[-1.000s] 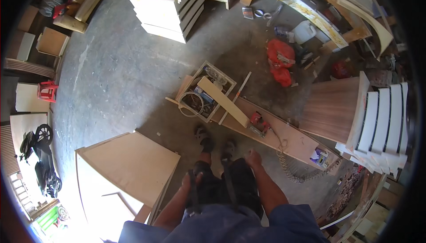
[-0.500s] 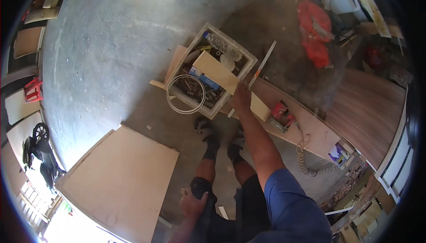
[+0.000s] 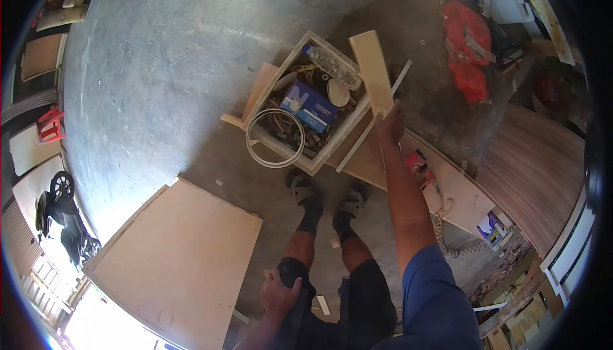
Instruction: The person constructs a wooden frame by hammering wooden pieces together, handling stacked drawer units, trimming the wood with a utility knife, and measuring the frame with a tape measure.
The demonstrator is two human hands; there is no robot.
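At the bottom centre of the frame the left hand (image 3: pixel 279 292) rests closed on the person's thigh, grasping the dark shorts. Above it stand two sandalled feet (image 3: pixel 325 198) on the concrete floor (image 3: pixel 159 82). One large plywood panel (image 3: pixel 175 254) lies at lower left. The right hand (image 3: pixel 391 122), at centre right, grips one pale wooden strip (image 3: pixel 372 72) by its lower end, lifted over one open white box (image 3: pixel 306 104) of clutter. One red power tool (image 3: pixel 418 163) lies on a board (image 3: pixel 456 193) just right of the arm.
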